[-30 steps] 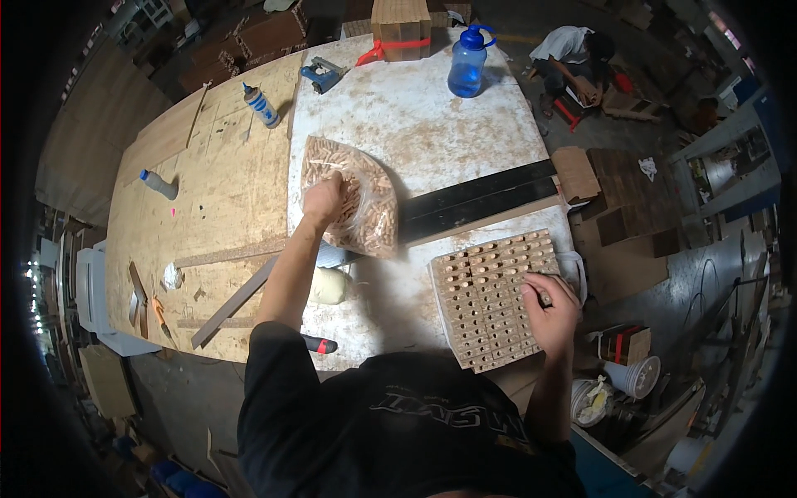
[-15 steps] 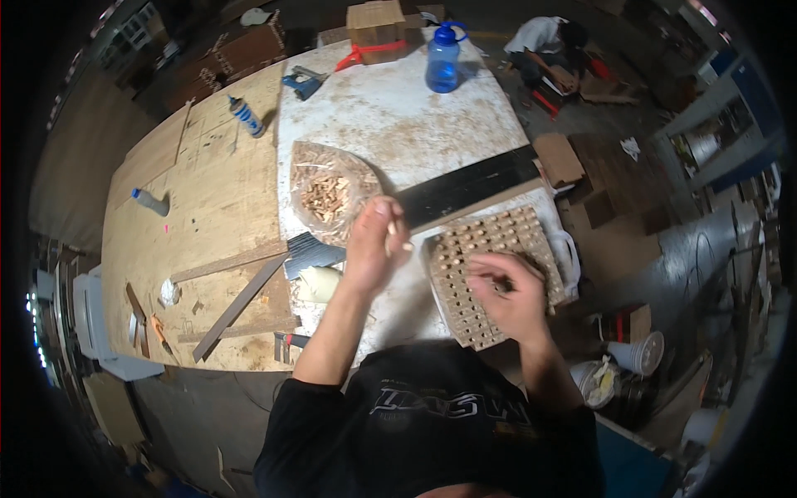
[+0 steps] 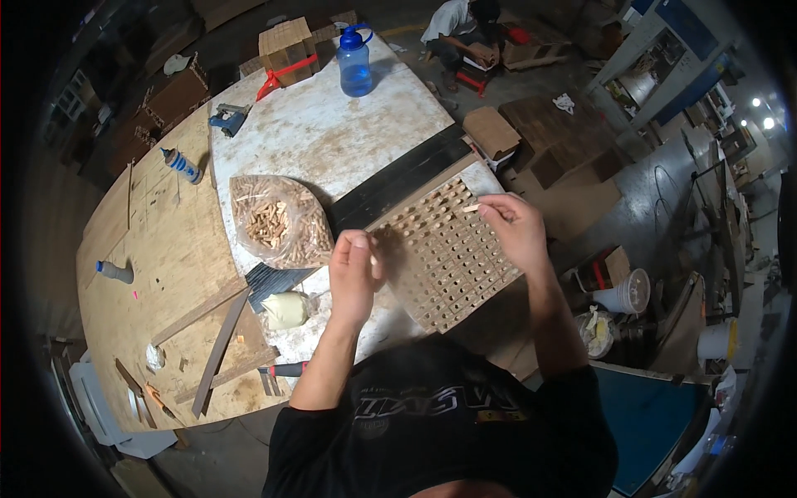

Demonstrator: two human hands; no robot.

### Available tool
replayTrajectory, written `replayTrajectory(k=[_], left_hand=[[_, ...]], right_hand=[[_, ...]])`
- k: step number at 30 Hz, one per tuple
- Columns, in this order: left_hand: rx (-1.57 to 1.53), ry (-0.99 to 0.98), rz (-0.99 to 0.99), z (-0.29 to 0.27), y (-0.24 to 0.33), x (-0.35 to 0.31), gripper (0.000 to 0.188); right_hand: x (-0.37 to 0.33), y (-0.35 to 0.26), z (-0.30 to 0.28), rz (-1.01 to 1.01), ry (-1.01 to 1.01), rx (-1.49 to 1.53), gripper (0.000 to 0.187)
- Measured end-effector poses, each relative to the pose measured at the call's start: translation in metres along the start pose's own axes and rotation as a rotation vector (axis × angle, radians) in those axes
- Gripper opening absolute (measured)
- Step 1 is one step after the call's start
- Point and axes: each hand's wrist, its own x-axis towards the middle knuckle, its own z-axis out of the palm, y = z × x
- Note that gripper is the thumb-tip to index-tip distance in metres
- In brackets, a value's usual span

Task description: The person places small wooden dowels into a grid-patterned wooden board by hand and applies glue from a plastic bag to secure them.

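Observation:
A small wooden dowel [image 3: 471,208] is pinched between the thumb and fingers of my right hand [image 3: 518,231], above the right side of a wooden board drilled with rows of holes [image 3: 448,290]. Short dowels stand upright in the board's far rows, while many nearer holes show dark. My left hand [image 3: 354,278] is closed beside the board's left edge; a pale dowel tip pokes out by its fingers, the rest hidden. Just beyond that hand lies an open clear plastic bag [image 3: 241,199] of loose dowels [image 3: 270,222].
A long black board [image 3: 390,183] lies behind the drilled board. Leftward are a pale wrapped bundle [image 3: 285,310], a hammer-like tool [image 3: 286,369], wood strips [image 3: 222,353] and glue bottles [image 3: 181,165]. A blue jug [image 3: 355,66] stands far back. Another person [image 3: 452,33] crouches beyond the table.
My view has turned, shifting the table leftward. My right hand has moved from over the board's middle toward its far right side, and the dowel in its fingers now shows. My left hand stays closed.

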Motion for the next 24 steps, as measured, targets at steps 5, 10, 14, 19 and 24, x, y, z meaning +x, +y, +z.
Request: replayTrajectory(k=[5,10,14,19,24], left_hand=[[0.281,-0.145,0.191,0.004,-0.017,-0.013,0.015],[0.295,-0.179,0.192,0.01,-0.013,-0.016,0.016],[0.331,-0.184,0.226,0.006,-0.015,-0.013,0.018],[0.244,-0.19,0.134,0.017,-0.004,-0.014,0.02],[0.276,-0.225,0.053,0.023,0.012,-0.02,0.021]], right_hand=[[0.02,0.003,-0.013,-0.125,-0.077,-0.201,0.014],[0.029,-0.007,-0.009,-0.413,-0.11,-0.515,0.01],[0.034,-0.017,-0.008,-0.501,-0.202,-0.612,0.009],[0.039,-0.016,-0.012,-0.518,-0.247,-0.633,0.006],[0.043,-0.009,-0.023,-0.329,-0.39,-0.514,0.017]])
